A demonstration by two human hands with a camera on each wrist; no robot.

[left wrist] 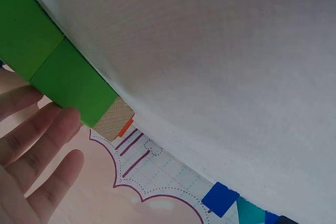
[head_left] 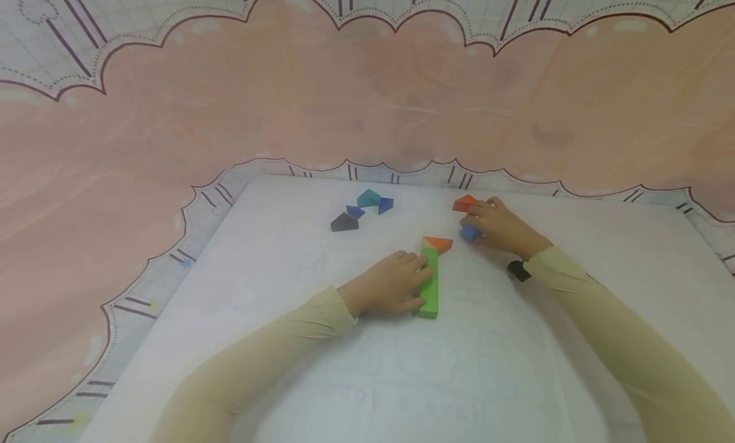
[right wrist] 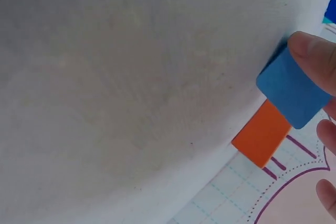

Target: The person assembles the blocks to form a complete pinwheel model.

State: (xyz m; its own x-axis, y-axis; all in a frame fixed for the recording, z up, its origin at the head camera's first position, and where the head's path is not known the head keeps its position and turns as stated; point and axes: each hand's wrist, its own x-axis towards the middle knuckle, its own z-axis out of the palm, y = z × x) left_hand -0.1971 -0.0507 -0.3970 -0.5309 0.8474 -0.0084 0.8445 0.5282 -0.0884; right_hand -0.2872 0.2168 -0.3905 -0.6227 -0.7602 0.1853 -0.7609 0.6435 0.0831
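Observation:
My left hand [head_left: 390, 283] rests its fingers along the left side of two green blocks [head_left: 430, 286], which stand end to end in one line. The left wrist view shows the seam between the green blocks [left wrist: 65, 80] and my fingers [left wrist: 55, 140] nearly straight beside them. At their far end lies an orange wedge-shaped block [head_left: 440, 244] with a bare wood side. My right hand [head_left: 502, 226] pinches a blue block [right wrist: 294, 88] between thumb and fingers, at the table's right half. Just beyond it lies another orange block [head_left: 464, 203], partly covered by the hand.
A teal block [head_left: 369, 198], two dark blue blocks [head_left: 386, 205] and a black block [head_left: 344, 223] lie grouped at the far left. Another black block [head_left: 519, 270] sits beside my right cuff. The white table [head_left: 252, 251] ends at a patterned cloth [head_left: 344, 92].

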